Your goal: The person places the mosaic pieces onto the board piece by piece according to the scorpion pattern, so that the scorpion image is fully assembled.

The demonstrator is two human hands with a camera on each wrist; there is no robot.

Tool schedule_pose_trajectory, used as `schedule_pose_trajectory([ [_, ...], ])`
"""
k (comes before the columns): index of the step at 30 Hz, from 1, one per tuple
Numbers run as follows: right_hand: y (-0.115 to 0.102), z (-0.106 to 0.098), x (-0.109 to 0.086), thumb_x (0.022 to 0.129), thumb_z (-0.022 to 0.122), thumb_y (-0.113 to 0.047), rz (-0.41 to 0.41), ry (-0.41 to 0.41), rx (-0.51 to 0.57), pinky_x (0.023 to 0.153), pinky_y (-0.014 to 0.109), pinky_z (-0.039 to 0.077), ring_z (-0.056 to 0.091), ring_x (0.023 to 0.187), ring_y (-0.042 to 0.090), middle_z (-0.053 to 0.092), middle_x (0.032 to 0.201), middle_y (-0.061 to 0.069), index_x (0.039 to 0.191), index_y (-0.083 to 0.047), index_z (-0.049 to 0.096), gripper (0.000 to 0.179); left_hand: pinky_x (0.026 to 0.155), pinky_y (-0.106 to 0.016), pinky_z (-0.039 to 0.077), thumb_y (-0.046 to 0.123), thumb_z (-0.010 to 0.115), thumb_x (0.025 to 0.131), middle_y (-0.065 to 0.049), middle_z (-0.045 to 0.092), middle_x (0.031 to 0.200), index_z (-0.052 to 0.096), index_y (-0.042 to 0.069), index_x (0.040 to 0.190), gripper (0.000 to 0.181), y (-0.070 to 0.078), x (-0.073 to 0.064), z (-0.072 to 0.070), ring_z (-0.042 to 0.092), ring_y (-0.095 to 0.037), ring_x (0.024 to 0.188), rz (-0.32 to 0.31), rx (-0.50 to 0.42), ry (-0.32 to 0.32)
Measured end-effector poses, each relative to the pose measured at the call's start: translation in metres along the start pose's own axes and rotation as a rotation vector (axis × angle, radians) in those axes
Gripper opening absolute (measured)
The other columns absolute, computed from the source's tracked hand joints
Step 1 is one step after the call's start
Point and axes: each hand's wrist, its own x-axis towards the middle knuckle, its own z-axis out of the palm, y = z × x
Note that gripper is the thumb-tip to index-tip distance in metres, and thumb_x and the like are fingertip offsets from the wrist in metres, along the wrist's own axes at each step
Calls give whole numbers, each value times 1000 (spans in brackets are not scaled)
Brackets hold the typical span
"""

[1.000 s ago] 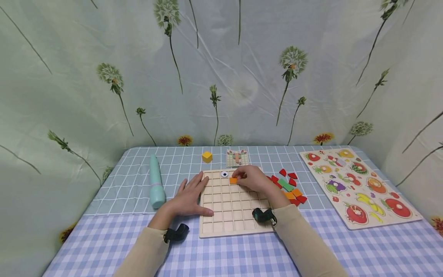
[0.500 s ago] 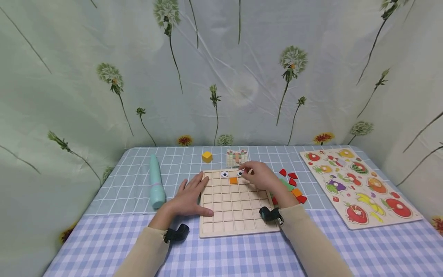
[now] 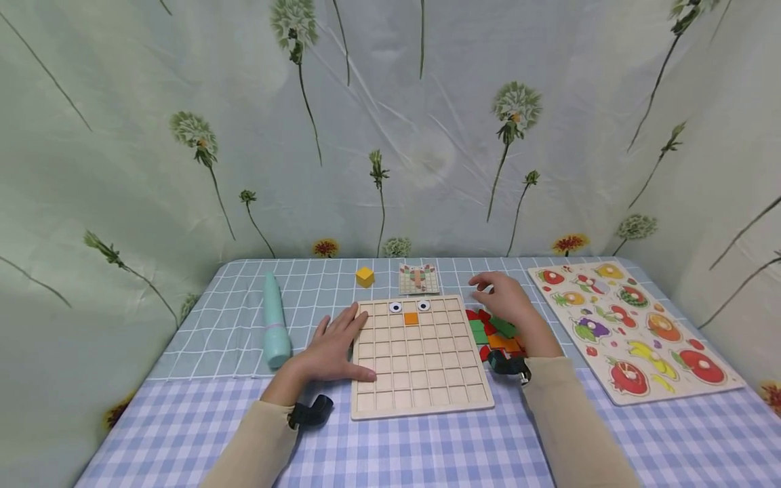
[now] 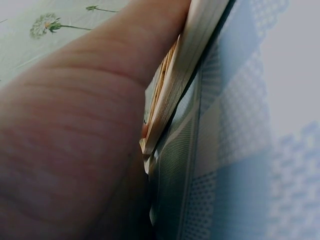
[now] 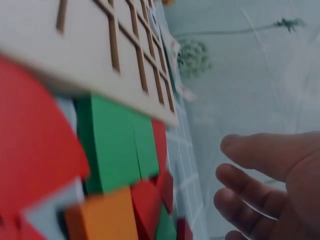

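The wooden grid board (image 3: 421, 369) bears eye tiles (image 3: 396, 308) at twelve o'clock, left hand (image 3: 332, 349) spread over nine, right hand (image 3: 506, 299) loosely curled beyond two.

Backdrop curtain (image 3: 451, 142), pale grey-green, creased, printed with dandelion heads, long stems and orange-red blossoms along its lower part. Grid cloth (image 3: 323, 298), grey-blue with white lines, covering the far part of the table. Gingham cloth (image 3: 390, 454), blue-violet and white, covering the near part. Tapered cylinder (image 3: 276, 322), mint green, pale band near its wider end, lying at left with narrow end away. Cube (image 3: 365, 277), yellow, far centre. Fruit puzzle board (image 3: 689, 391), light wood, lying slantwise at right across both cloths; bananas, grapes and watermelon among its motifs.
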Motion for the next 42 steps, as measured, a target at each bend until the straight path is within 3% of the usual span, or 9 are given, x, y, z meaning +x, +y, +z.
schedule_pose_trajectory([
  [5, 14, -10, -2, 98, 61, -18, 72, -23, 1, 81, 38, 54, 55, 102, 33, 60, 123, 20, 129, -7, 63, 33, 123, -63, 0, 67, 78, 71, -12, 6, 170, 19, 12, 160, 120, 0, 0, -1, 7, -32, 158, 2, 0, 2],
  [11, 26, -16, -4, 97, 64, -20, 164, -60, -25, 67, 28, 48, 54, 87, 27, 59, 105, 17, 128, -6, 63, 34, 123, -63, -1, 67, 78, 71, -12, 5, 170, 19, 12, 160, 120, -1, 0, -1, 7, -32, 158, 4, -6, -4],
  [19, 34, -14, -6, 95, 66, -19, 224, -79, -34, 74, 30, 48, 54, 89, 27, 60, 100, 16, 119, -4, 66, 28, 124, -63, 0, 66, 78, 72, -12, 5, 170, 19, 12, 160, 120, 0, 0, -1, 7, -32, 158, 7, -2, -4],
  [26, 35, -13, -5, 94, 68, -17, 196, -72, -22, 74, 31, 49, 55, 90, 28, 61, 102, 16, 116, -7, 63, 25, 124, -62, -1, 65, 80, 70, -12, 6, 170, 19, 12, 160, 121, 2, -1, -2, 7, -31, 158, -4, -20, -2],
  [34, 24, -9, 0, 97, 61, -13, 71, -25, 106, 65, 27, 49, 56, 85, 24, 62, 98, 13, 118, -7, 66, 23, 124, -62, -1, 64, 81, 70, -12, 6, 170, 20, 12, 160, 121, 2, -2, -2, 7, -32, 158, -10, -24, 2],
  [42, 17, -2, 4, 99, 60, -13, 59, 13, 189, 67, 25, 53, 59, 94, 27, 64, 108, 16, 119, -6, 66, 22, 124, -62, -1, 65, 80, 70, -12, 5, 170, 19, 12, 160, 121, 3, -2, -2, 6, -31, 158, -7, -17, 0],
])
